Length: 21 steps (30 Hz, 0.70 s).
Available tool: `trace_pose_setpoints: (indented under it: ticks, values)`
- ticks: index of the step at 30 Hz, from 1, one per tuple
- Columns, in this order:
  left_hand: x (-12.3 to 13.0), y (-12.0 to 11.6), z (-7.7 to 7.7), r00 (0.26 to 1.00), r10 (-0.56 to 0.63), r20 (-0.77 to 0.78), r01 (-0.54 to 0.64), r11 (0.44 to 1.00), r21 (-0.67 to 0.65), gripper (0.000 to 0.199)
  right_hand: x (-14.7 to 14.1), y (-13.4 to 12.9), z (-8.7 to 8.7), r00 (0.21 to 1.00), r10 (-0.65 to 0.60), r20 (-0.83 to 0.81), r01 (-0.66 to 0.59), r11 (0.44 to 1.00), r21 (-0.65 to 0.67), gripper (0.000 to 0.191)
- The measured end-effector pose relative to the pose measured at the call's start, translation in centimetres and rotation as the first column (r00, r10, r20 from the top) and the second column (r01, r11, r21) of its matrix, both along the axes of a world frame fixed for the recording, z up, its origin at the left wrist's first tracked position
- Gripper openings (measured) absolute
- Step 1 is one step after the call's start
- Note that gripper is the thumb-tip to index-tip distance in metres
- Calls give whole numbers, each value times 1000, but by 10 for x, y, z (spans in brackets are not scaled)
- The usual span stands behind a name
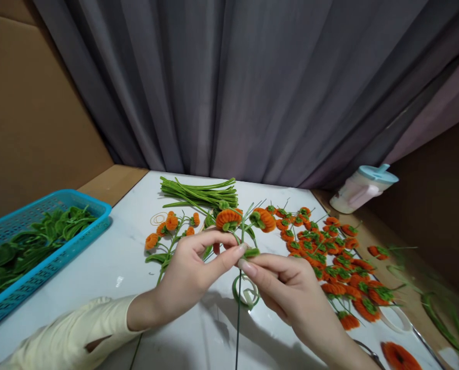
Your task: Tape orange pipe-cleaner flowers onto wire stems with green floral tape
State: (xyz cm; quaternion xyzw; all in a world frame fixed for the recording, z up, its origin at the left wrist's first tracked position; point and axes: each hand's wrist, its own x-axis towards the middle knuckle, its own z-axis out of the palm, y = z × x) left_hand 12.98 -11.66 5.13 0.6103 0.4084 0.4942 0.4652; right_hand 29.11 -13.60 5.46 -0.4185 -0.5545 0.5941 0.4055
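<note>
In the middle of the head view, my left hand (198,262) is closed, pinching the upper part of a thin dark green wire stem (238,318). My right hand (291,282) is closed at the same join, its thumb and forefinger pressed on the stem just below. A small fuzzy green leaf (251,252) sticks out between the fingertips. Above them, a ribbed orange chenille pumpkin (229,219) and a second orange pumpkin (266,220) branch off the stem. What lies right under the fingertips is hidden. Below, a roll of green tape (235,291) rests on the white table.
At left stands a blue basket (107,208) of green leaves. A pumpkin branch (171,222) lies beside my left hand, green chenille stems (198,192) behind. Many loose orange pumpkins (331,246) spread at right. A lidded cup (362,190) stands back right, before a grey curtain (252,92).
</note>
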Motion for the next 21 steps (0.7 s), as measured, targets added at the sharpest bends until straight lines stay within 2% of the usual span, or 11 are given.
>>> trace_pose_setpoints:
  ticks: [3,9,21]
  values:
    - [0,-1,-1,1000,1,15,-1,1000,-12,6,3,3,-4,994,64,-87,-69,996,-62,32]
    - [0,-2,-3,999,9,50,-9,1000,-12,7,10,8,-10,964,185,-191,-205,974,-92,27]
    - [1,-3,0,988,-14,155,35,990,-135,8,9,14,-15,938,237,-254,-271,957,-106,27]
